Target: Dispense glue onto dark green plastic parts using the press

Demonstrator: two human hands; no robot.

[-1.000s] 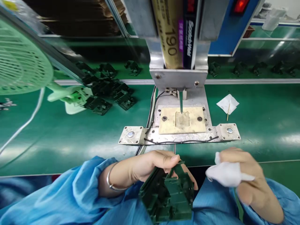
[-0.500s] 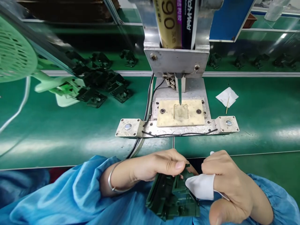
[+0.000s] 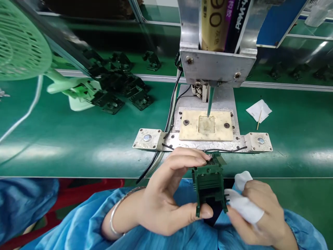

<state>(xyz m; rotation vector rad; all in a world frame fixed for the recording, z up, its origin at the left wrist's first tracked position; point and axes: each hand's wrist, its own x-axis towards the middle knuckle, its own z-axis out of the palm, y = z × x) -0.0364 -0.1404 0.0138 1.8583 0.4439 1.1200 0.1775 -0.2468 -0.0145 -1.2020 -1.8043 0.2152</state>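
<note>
A dark green plastic housing [image 3: 209, 178] is gripped by its left side in my left hand [image 3: 169, 198], thumb below and fingers above. It is held upright over my lap, at the table's front edge, with its open frame and two prongs pointing down. My right hand [image 3: 262, 211] is closed on a white wipe [image 3: 246, 206], which covers the fingertip and meets the housing's lower right side. Another bit of white material [image 3: 242, 178] sticks up above that hand. Small details inside the housing are too dark to make out.
Ahead stands a dispensing machine [image 3: 218, 67] with a nozzle over a cream fixture plate [image 3: 188, 133] and a button box on each side. Dark housings [image 3: 140, 99] pile up at left beside a green fan [image 3: 23, 45]. A white paper [image 3: 256, 107] with a thin stick lies right.
My left hand has raised the housing and turned it upright, changing its hold to the side. My right hand has moved slightly right and down with the wipe. The camera view has shifted left.
</note>
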